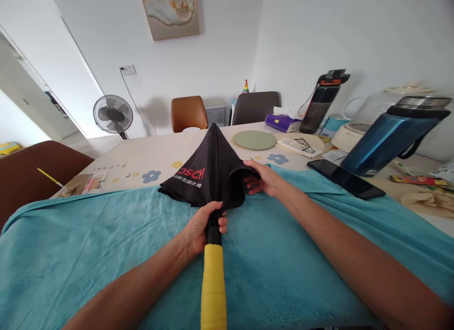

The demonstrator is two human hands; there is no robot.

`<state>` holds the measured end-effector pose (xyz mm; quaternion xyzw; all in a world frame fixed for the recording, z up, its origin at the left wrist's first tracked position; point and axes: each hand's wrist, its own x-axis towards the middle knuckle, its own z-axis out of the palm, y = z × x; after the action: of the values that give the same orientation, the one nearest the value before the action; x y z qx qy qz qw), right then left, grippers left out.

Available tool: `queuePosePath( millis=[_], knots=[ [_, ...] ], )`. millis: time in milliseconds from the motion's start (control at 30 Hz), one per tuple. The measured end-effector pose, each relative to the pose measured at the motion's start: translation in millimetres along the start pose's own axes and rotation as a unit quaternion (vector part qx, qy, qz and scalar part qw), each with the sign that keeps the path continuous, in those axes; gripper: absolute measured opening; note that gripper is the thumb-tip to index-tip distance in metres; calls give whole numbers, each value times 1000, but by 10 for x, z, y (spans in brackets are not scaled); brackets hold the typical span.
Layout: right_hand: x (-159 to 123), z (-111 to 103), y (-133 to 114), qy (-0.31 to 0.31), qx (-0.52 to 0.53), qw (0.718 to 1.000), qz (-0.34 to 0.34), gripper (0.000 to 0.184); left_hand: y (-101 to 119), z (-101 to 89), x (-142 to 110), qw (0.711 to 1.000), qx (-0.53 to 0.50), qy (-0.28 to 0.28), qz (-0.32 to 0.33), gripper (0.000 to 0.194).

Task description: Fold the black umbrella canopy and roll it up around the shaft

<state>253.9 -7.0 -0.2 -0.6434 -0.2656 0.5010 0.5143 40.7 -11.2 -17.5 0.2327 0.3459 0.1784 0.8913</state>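
Note:
A black umbrella (216, 167) with red and white lettering lies over the table, its tip pointing away from me and its canopy loosely folded. Its handle (213, 287), wrapped in yellow, comes toward me. My left hand (204, 223) is closed round the black shaft just below the canopy. At the canopy's right edge, my right hand (261, 178) grips a fold of the fabric between thumb and fingers; some of its fingers are tucked partly under the cloth. Beneath the umbrella spreads a teal blanket (106, 254).
On the right stand a blue bottle (386, 134), a dark drinking bottle (323, 103) and a glass kettle (376, 105). A phone (345, 178) lies on the blanket's edge. Farther back are a green placemat (254, 140), glasses (303, 144) and a purple tissue pack (282, 122).

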Motion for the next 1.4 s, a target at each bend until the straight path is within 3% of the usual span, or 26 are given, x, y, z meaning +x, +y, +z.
queuePosePath(
  millis=[133,267,367,600,733,900,1100,1167,1233,1400],
  knots=[
    [44,-135,-18,40,3,999,-21,7,-3,-17,16,1000,4,-1,-2,19],
    [38,-240,-99,120,120,977,-126,8,-1,-59,40,1000,21,4,-21,20],
    [-1,-161,-210,70,171,961,-207,10,1,-62,38,999,27,8,-26,23],
    [38,522,-600,-41,155,943,-291,11,-11,-4,16,1000,3,-14,23,17],
    [126,972,-693,-43,127,934,-331,15,-20,0,27,999,-8,-24,36,20],
    [251,1439,-532,-88,57,942,-318,17,-24,12,18,999,14,-13,46,18],
    [366,1782,-122,-191,-143,946,-220,22,-11,4,11,999,29,15,44,12],
    [335,1800,-61,-236,-158,936,-208,20,-18,-9,23,999,17,4,41,10],
    [269,1741,-71,-233,-137,933,-237,14,-13,-14,31,999,5,-10,38,10],
    [121,1199,-272,-86,-42,951,-295,9,214,-22,-70,995,-82,-54,14,7]
  ],
)
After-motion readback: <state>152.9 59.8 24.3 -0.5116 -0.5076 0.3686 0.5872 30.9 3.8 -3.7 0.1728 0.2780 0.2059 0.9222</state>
